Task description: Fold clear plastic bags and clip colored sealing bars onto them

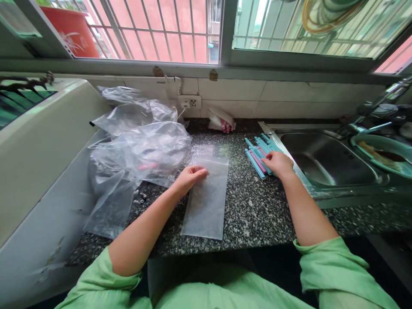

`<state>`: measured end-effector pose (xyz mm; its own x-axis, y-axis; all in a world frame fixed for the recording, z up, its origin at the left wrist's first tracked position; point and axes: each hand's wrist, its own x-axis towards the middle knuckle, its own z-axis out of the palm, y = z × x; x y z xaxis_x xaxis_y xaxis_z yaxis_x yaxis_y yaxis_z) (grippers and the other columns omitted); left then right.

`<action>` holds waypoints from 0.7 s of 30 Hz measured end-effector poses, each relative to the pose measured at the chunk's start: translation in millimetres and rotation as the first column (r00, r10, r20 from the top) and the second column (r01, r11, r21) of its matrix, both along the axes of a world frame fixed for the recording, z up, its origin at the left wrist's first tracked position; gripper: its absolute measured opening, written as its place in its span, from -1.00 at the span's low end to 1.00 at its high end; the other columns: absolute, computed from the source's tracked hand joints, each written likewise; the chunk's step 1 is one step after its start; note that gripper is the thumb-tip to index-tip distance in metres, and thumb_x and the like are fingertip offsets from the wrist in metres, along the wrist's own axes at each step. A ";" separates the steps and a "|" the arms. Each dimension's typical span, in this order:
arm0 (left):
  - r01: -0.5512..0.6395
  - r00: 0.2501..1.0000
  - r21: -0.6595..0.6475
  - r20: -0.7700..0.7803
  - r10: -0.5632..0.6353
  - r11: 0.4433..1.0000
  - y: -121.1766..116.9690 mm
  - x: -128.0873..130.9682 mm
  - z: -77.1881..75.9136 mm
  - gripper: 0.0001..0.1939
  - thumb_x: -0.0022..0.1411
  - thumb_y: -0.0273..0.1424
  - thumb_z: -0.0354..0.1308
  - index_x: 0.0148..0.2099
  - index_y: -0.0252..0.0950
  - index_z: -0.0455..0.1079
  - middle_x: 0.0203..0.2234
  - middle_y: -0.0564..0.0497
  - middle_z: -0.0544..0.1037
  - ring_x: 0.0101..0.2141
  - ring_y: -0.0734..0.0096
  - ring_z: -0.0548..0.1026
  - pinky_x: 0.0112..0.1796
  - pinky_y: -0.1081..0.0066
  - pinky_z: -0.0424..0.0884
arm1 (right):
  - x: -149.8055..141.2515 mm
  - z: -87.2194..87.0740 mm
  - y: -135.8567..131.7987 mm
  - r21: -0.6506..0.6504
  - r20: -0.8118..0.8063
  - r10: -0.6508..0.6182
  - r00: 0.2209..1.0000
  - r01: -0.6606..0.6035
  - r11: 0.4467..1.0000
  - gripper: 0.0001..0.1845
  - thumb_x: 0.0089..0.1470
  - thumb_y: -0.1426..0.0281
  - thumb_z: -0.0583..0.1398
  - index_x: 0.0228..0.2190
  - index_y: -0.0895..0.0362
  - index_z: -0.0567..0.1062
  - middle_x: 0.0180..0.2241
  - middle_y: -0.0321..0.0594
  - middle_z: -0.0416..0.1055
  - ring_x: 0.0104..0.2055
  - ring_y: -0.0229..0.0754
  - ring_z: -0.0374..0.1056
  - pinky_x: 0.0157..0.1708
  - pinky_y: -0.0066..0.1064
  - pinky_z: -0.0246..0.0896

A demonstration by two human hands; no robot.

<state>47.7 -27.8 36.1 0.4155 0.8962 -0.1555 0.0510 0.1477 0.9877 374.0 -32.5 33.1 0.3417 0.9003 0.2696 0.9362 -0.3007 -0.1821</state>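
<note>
A flat, frosted plastic bag (209, 206) lies on the speckled countertop in front of me. My left hand (192, 177) is closed at its upper left part, thumb and fingers pressed together on the plastic. To the right, a bundle of long thin plastic sticks (255, 163), mostly teal with some pink, rests beside the sink. My right hand (279, 164) reaches over this bundle with its fingertips pinched at the teal sticks. The palm and part of the bundle under it are hidden.
Crumpled clear plastic bags (141, 146) pile up at the left against a white appliance (41, 150). A small packet with pink pieces (221, 120) leans near the wall socket (193, 102). On the right are a steel sink (328, 159) and a green basket (386, 150).
</note>
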 end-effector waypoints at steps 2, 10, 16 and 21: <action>0.004 1.000 0.006 -0.007 -0.004 1.000 0.4 0.0 -0.3 -0.63 -0.19 -0.11 0.20 -0.54 -0.35 0.32 -0.71 0.14 0.29 -0.66 0.63 0.14 -0.58 0.52 0.02 | 6.9 -6.9 1.5 0.041 0.034 0.027 0.999 -0.028 0.999 -0.74 -0.21 0.15 0.22 -0.64 0.09 0.47 -0.64 -0.21 0.39 -0.55 -0.17 0.31 -0.58 -0.41 0.07; 0.032 0.999 0.029 0.009 -0.033 0.999 3.9 -2.5 -5.1 -0.60 -0.16 -0.09 0.20 -0.56 -0.37 0.30 -0.72 0.15 0.26 -0.67 0.66 0.12 -0.58 0.53 0.00 | -7.7 8.1 -4.0 -0.042 -0.013 -0.051 0.999 0.050 0.998 -0.81 -0.14 0.27 0.18 -0.54 0.12 0.51 -0.55 -0.14 0.44 -0.45 -0.07 0.37 -0.51 -0.35 0.13; -0.011 0.999 -0.008 0.047 0.012 1.000 5.7 -1.9 -6.4 -0.66 -0.17 -0.15 0.20 -0.52 -0.37 0.31 -0.71 0.16 0.27 -0.67 0.66 0.14 -0.59 0.53 0.02 | -37.8 22.7 -13.8 0.103 -0.069 0.192 0.979 -0.184 0.977 -0.83 -0.08 0.32 0.15 -0.50 0.15 0.49 -0.42 -0.10 0.46 -0.34 -0.06 0.36 -0.37 -0.29 0.18; -0.025 0.999 -0.028 0.039 0.026 0.999 5.9 -1.1 -8.2 -0.72 -0.16 -0.22 0.17 -0.50 -0.36 0.32 -0.72 0.16 0.28 -0.68 0.66 0.14 -0.60 0.53 0.01 | -66.7 19.4 -23.9 0.241 -0.013 0.503 0.864 -0.485 0.840 -0.88 -0.05 0.35 0.16 -0.49 0.14 0.46 -0.45 -0.14 0.45 -0.33 -0.08 0.34 -0.30 -0.29 0.19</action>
<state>46.7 -21.9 27.8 0.3988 0.9022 -0.1641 0.0083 0.1754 0.9845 307.2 -56.5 52.5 -0.1061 0.8738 0.4745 0.9311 0.2549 -0.2611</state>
